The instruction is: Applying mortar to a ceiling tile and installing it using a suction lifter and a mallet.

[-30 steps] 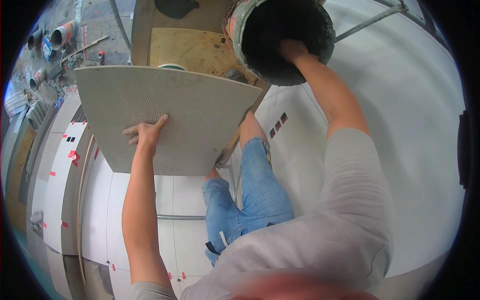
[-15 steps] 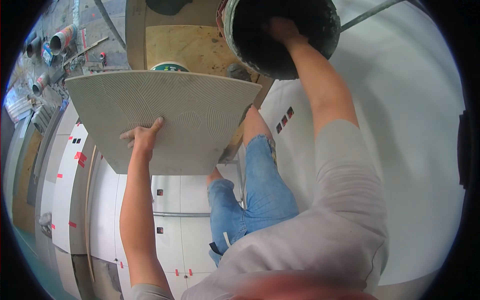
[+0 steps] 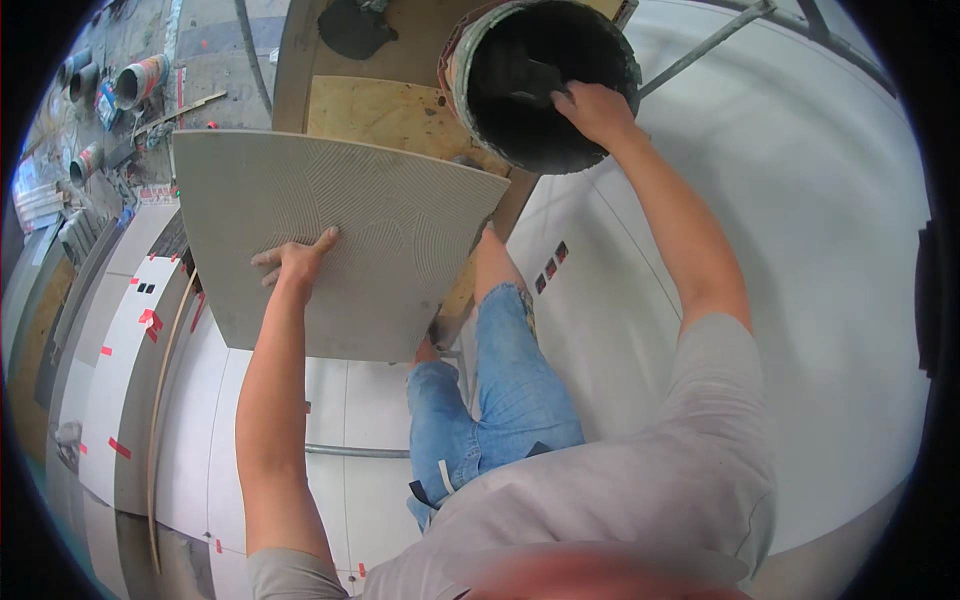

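Note:
A large grey tile (image 3: 380,300) leans in front of me, its face towards me combed with fine ridges of grey adhesive. My left hand (image 3: 298,260) lies against that face with thumb and fingers spread, grasping nothing. To the right of the tile's far edge is a round bucket (image 3: 462,75), its rim crusted and its inside dark. Just inside the bucket's mouth, my right hand (image 3: 598,112) is closed around a trowel (image 3: 537,82). The trowel's grey blade points left into the bucket; its handle is mostly hidden by the fingers.
Beneath the bucket and tile is a plank platform with a yellowish board (image 3: 360,108). A dark grey mortar patch (image 3: 355,32) lies farther along it. A metal tube (image 3: 705,45) slants beside the bucket. White wall panels with socket openings (image 3: 550,268) stand right. More buckets (image 3: 140,82) lie far left.
My right hand has come up from deeper in the bucket, and the trowel blade now shows. The tile's angle has shifted slightly, with my left hand still on it. The whole view has shifted too.

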Action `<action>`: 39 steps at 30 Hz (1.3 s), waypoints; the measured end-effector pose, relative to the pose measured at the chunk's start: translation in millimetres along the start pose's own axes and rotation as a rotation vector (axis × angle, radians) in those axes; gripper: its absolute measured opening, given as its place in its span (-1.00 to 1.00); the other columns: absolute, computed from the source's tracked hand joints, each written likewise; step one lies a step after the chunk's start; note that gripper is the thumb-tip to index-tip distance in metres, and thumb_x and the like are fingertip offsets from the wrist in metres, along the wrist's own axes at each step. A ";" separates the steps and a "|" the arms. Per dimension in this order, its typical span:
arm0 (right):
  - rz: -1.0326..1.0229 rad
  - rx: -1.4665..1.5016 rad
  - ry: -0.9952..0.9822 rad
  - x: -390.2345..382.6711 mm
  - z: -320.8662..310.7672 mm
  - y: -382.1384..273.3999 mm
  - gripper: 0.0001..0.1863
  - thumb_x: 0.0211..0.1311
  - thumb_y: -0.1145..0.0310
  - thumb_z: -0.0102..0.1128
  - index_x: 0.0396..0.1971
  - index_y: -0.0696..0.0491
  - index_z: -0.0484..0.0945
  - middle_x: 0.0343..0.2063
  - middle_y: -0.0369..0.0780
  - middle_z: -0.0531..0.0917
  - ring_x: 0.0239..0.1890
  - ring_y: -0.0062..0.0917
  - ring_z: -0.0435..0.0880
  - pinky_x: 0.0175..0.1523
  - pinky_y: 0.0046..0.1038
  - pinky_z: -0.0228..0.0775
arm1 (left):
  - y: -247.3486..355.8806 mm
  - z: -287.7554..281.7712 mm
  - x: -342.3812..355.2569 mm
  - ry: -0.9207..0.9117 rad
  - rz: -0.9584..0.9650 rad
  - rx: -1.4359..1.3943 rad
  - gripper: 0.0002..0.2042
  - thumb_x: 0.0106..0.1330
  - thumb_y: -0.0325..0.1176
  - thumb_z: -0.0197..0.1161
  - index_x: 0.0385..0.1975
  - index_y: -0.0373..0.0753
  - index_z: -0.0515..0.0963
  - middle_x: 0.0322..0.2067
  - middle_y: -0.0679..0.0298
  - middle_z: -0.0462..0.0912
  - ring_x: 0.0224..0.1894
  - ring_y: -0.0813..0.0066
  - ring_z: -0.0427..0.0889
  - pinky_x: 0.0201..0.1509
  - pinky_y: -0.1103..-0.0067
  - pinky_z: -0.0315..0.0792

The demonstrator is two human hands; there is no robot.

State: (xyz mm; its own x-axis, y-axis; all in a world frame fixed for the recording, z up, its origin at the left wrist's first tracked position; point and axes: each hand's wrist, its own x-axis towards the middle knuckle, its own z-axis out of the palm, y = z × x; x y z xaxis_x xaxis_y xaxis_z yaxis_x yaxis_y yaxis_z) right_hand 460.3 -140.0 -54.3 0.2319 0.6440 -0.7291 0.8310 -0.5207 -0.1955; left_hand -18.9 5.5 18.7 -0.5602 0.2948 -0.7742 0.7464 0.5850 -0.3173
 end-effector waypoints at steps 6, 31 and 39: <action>0.068 0.229 0.120 -61.0 -5.0 17.0 -0.52 0.40 -0.06 0.02 -0.25 0.09 0.65 -0.27 0.01 0.71 -0.15 0.00 0.66 -0.04 -0.11 0.49 | 5.8 9.4 -0.3 0.024 -0.002 -0.002 0.59 -0.11 0.21 0.62 0.32 -0.48 -0.79 0.38 -0.59 -0.53 0.49 -0.51 -0.30 0.50 -0.04 0.02; -0.181 0.514 -0.352 -280.2 117.5 -176.6 -0.55 0.12 0.14 0.41 -0.16 0.16 0.50 -0.36 0.02 0.66 -0.23 -0.04 0.64 -0.12 -0.16 0.47 | 22.5 24.7 -6.1 -0.028 0.014 -0.043 0.59 -0.18 0.64 0.28 0.38 -0.39 -0.74 0.46 -0.39 -0.58 0.53 -0.31 -0.54 0.51 -0.11 -0.20; 0.173 -0.122 -0.018 -222.2 -33.3 -46.7 -0.69 0.28 0.23 0.17 -0.13 0.15 0.49 -0.20 0.05 0.69 -0.13 -0.04 0.69 -0.06 -0.08 0.52 | 2.0 4.7 20.0 -0.111 0.082 -0.026 0.56 -0.15 0.64 0.24 0.39 -0.43 -0.70 0.38 -0.46 -0.75 0.49 -0.43 -0.63 0.44 -0.18 -0.01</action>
State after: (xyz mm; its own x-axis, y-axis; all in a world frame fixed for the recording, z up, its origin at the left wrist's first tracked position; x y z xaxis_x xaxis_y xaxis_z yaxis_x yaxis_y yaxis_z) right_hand 386.8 -240.1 138.7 0.3684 0.5397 -0.7570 0.8348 -0.5504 0.0138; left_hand -27.0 9.0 0.0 -0.4531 0.2577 -0.8534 0.7775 0.5825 -0.2370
